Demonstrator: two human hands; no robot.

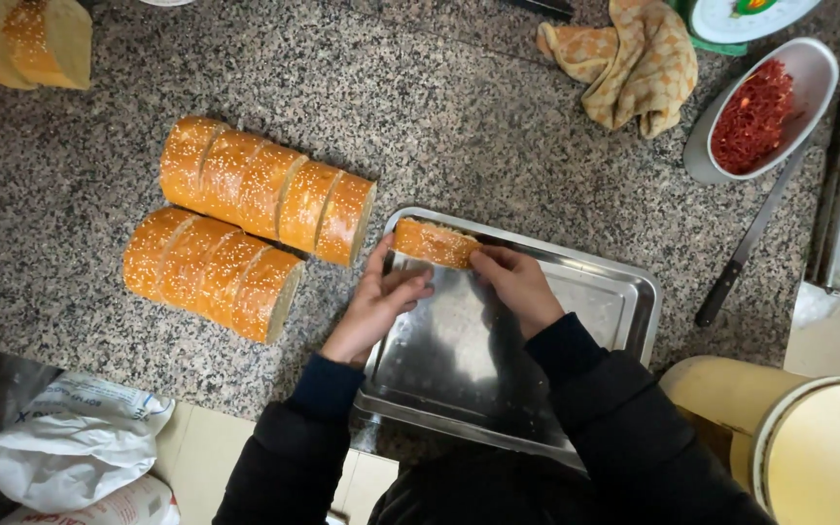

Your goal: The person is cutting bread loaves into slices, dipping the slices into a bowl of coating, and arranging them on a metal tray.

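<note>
A sesame-topped bread slice (434, 242) stands on edge at the far left corner of a shiny metal tray (614, 301), pinched between both hands: the left hand (378, 303) curls its fingers around the slice's near left end, the right hand (517, 282) grips the right end. Just left of the tray, on the speckled stone worktop (498, 146), lie two sliced sesame loaves (245, 224) (side by side, touching). Farther right sit a bowl of red shreds (760, 112), a knife (746, 248) and a checked cloth (634, 58).
</note>
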